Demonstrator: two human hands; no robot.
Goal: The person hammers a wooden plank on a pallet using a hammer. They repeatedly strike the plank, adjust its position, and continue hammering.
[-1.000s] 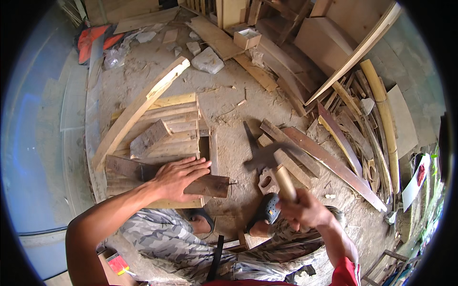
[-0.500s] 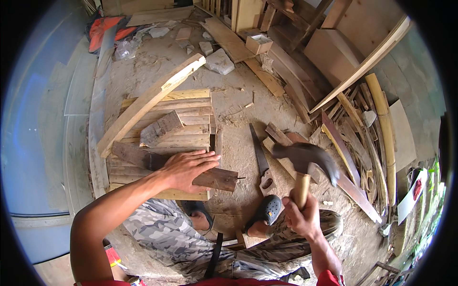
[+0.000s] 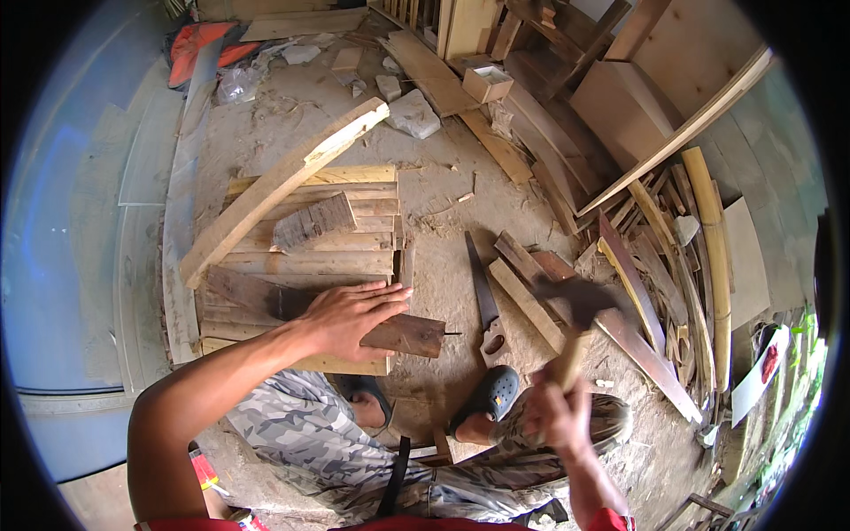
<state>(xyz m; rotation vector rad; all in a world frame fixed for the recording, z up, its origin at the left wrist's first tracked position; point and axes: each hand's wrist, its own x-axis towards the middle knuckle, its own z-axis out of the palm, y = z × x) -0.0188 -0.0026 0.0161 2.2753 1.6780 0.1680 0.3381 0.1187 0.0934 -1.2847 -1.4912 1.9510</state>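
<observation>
My left hand lies flat, fingers stretched out, on a dark wooden board that rests across a low slatted wooden platform. A thin nail sticks out sideways from the board's right end. To the right, over my knee, my right hand is wrapped round the wooden handle of a claw hammer. Its dark head is held up in the air, blurred and apart from the board. A short weathered wood block lies loose on the slats beyond my left hand.
A long timber leans over the platform's left side. A handsaw lies on the floor between the platform and several wood offcuts. Scrap wood and a bamboo pole are piled at right. Stone chunks lie farther off.
The hammer has swung and its head is now more blurred; my right hand has moved slightly. The loose block has shifted a little away from me and rightward. My left hand stays on the board.
</observation>
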